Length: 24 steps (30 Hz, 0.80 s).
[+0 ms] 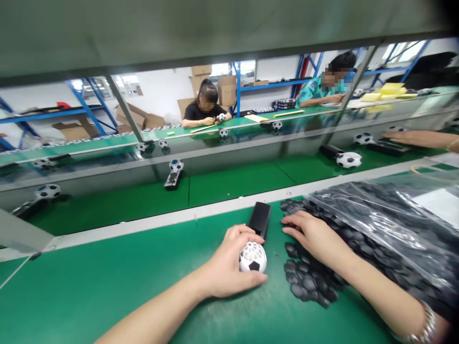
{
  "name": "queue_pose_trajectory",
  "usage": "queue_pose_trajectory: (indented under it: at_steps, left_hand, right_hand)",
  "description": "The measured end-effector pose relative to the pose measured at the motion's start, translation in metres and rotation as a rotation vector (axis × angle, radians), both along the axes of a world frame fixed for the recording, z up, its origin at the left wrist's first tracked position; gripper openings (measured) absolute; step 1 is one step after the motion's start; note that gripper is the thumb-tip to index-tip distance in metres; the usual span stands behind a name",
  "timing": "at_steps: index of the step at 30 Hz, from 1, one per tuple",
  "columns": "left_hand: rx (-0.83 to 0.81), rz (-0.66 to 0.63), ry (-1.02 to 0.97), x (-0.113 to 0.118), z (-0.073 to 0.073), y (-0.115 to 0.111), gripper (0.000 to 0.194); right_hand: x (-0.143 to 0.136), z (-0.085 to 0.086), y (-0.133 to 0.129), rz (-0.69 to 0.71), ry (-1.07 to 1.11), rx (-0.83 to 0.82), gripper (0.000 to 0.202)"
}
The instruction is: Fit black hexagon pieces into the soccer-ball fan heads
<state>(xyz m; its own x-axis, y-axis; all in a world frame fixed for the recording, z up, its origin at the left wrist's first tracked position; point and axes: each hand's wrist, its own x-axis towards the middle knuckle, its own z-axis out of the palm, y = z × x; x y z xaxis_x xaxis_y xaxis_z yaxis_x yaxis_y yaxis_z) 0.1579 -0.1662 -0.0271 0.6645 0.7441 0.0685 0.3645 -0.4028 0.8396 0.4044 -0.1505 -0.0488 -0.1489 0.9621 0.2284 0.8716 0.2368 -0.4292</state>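
My left hand [233, 265] is closed around a small white ball [253, 260] with black patches like a football, its top an open lattice. The ball joins a black handle [260, 217] lying on the green bench and pointing away from me. My right hand [308, 234] hovers at or touches the left edge of a pile of small black plastic pieces [308, 279]. Its thumb and index finger are slightly apart, and nothing held shows between them.
A clear plastic bag [387, 224] with black pieces lies at right. Beyond the bench's raised edge, a green conveyor [229, 184] carries several football-headed devices [174, 174]. A person's hand [419, 138] reaches in at right. Two people sit opposite; a post [21, 234] stands at left.
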Motion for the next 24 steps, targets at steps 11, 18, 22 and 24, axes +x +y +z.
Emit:
queue_pose_trajectory:
  at_steps: [11, 18, 22, 24]
  left_hand:
    - [-0.147, 0.113, 0.049, -0.004, 0.004, 0.000, 0.063]
    - [-0.109, -0.016, 0.068, -0.010, 0.008, 0.004, 0.063]
    - [-0.091, 0.039, 0.130, -0.008, 0.011, 0.000, 0.061]
    - [-0.096, 0.018, 0.137, -0.007, 0.012, -0.001, 0.060]
  right_hand:
    - [-0.011, -0.007, -0.014, 0.010, -0.459, 0.062, 0.042]
    - [0.000, 0.008, -0.017, -0.050, 0.065, 0.063, 0.017]
    - [-0.023, 0.028, -0.033, 0.089, 0.271, 0.057, 0.019]
    - [-0.035, 0.033, -0.040, 0.173, 0.317, -0.005, 0.017]
